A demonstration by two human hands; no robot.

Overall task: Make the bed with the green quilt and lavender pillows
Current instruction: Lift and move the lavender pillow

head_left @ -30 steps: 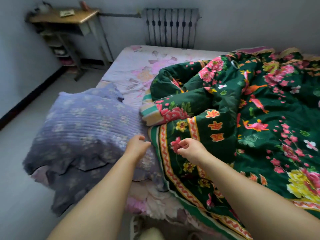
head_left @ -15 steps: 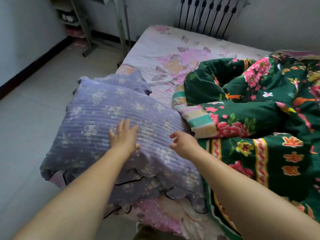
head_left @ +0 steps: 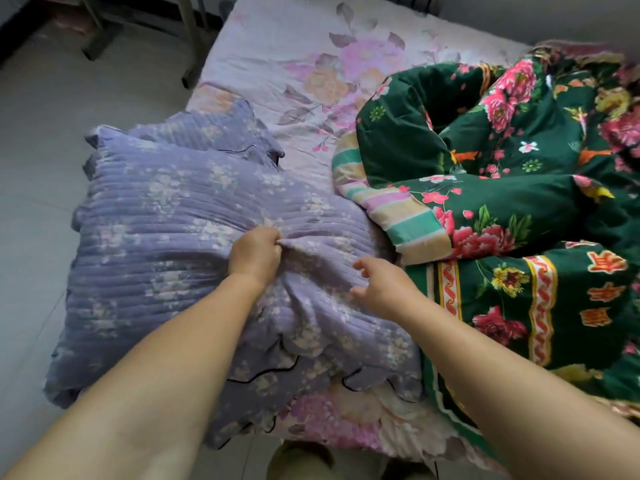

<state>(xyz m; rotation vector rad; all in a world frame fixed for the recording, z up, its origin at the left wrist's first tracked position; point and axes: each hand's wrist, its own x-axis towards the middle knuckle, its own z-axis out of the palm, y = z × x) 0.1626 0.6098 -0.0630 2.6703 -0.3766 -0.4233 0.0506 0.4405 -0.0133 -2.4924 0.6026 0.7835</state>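
A lavender quilted pillow (head_left: pixel 156 237) with a scalloped frill lies on the near left corner of the bed, overhanging its edge. A second lavender pillow (head_left: pixel 207 133) peeks out from under its far side. My left hand (head_left: pixel 256 252) grips a bunched fold of the top pillow's cover near its middle. My right hand (head_left: pixel 381 282) hovers just right of it over the pillow, fingers loosely spread, holding nothing. The green floral quilt (head_left: pixel 502 202) lies crumpled in a heap across the right half of the bed.
The floral pink sheet (head_left: pixel 311 64) covers the mattress, bare at the far left. Grey floor (head_left: pixel 41 168) runs along the left side. Metal table legs (head_left: pixel 188 39) stand by the bed's far left corner. My feet (head_left: pixel 301 459) show at the bottom edge.
The view tilted down and toward the pillow. My left hand went from resting flat on the pillow to gripping a fold of its cover. My right hand left the quilt and came over the pillow.
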